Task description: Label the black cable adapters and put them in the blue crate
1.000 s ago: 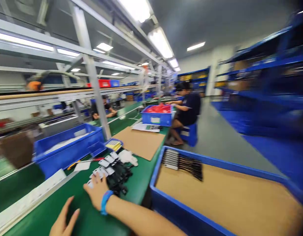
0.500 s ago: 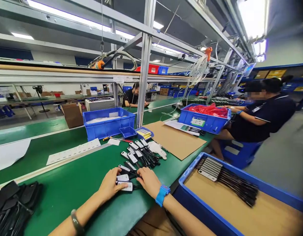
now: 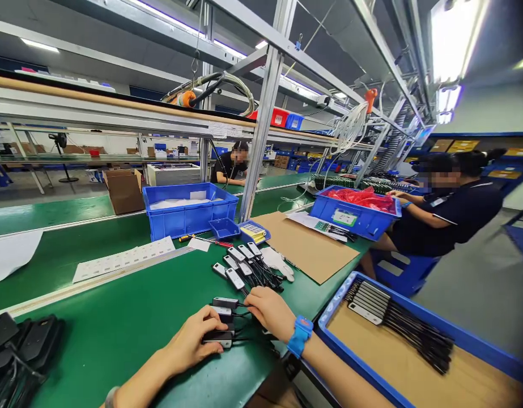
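Observation:
My left hand (image 3: 192,341) is closed on small black-and-white cabled devices (image 3: 219,340) at the green bench's near edge. Its thumb presses the nearest side and its fingers reach over the top. Just behind, another cabled device (image 3: 225,302) stands on its edge. My right hand (image 3: 267,310) curls its fingers around the black cables (image 3: 243,313) to the right of the devices; the fingertips are partly hidden. Beyond my hands lies a loose pile of similar white-faced devices (image 3: 234,277), with a white glove (image 3: 279,263) beside it.
A blue tray (image 3: 329,309) on the right holds a neat row of cabled devices (image 3: 369,303). Black devices (image 3: 25,351) are heaped at the left. Blue bins (image 3: 188,218), brown cardboard (image 3: 307,249) and a metal post (image 3: 263,130) stand farther back. A co-worker (image 3: 452,198) sits at right.
The devices by my left hand have tipped from lying face-up onto their edges. My right hand has shifted right along the cables. The whole view has moved slightly.

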Motion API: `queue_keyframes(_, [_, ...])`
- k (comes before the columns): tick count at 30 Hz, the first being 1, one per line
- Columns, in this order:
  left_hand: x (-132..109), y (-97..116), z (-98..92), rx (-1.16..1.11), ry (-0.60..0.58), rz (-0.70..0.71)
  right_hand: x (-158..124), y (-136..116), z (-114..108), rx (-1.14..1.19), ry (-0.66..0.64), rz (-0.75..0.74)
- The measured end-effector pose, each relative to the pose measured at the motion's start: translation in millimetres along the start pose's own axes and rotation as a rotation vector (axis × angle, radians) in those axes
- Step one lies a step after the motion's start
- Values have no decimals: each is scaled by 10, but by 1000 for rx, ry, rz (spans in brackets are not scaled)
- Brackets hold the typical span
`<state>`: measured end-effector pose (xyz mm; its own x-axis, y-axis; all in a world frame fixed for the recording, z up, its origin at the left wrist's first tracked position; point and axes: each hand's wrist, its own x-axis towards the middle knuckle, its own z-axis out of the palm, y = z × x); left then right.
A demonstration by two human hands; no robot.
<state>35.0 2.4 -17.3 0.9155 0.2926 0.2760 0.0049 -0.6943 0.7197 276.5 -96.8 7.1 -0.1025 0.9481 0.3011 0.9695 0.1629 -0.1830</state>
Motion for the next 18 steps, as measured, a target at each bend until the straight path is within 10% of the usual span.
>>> queue_keyframes(7, [45,-36,27,89,105,-96,-135,160,264,-163,131,-232])
queue_keyframes(18, [14,-101,-42,177,38,-3,-92,180,121,83,-115,151])
